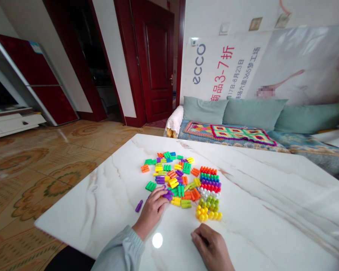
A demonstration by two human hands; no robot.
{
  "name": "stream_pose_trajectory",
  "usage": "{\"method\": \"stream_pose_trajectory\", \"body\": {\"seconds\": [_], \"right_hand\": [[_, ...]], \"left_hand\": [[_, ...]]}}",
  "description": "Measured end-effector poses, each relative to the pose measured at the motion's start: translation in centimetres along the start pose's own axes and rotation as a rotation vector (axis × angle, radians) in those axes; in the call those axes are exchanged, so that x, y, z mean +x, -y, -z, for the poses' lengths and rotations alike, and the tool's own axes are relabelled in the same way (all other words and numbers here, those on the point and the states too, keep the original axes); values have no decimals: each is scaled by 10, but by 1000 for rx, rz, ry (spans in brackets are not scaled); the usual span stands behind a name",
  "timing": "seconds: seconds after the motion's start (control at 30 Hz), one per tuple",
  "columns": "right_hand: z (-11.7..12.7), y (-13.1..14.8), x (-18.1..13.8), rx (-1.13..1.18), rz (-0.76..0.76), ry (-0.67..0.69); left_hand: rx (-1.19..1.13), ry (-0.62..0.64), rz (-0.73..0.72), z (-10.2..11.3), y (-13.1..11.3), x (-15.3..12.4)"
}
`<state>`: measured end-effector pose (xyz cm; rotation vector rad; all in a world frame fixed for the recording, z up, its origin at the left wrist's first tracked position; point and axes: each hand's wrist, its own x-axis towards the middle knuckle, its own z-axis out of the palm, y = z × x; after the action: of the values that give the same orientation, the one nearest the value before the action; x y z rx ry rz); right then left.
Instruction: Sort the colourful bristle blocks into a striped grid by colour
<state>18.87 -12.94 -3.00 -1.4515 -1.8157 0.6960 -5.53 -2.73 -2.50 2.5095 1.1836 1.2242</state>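
- The landmark is the bead block, rows of round beads on the white marble-look table; orange is its far row, yellow its nearest. Each row runs left to right, while the block's longer line leads away from the person.
- Left of the bead block, the left hand reaches forward, its bent fingertips over the purple pieces. The fingers hide much of these, so I cannot tell whether they pinch or only touch, nor which way the pieces point.
- Farther left of the bead block lies the lone purple piece, apart from the rest, its long axis slanting away, far end to the right.
- On the near side of the bead block, the right hand rests loosely curled, thumb by the forefinger; its inside is hidden, so I cannot tell how tightly it closes.
- Left of the bead block, the nearest yellow-green piece lies lengthwise left to right; the green piece behind it points away.
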Motion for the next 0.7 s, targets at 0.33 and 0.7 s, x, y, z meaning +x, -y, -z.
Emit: {"method": "stream_pose_trajectory", "body": {"seconds": [0.33,0.7], "right_hand": [[-1,-1,-1,-2,8,10],[1,2,0,4,4,1]], "left_hand": [[82,78,115,6,-10,-1],[145,208,110,3,-8,2]]}}
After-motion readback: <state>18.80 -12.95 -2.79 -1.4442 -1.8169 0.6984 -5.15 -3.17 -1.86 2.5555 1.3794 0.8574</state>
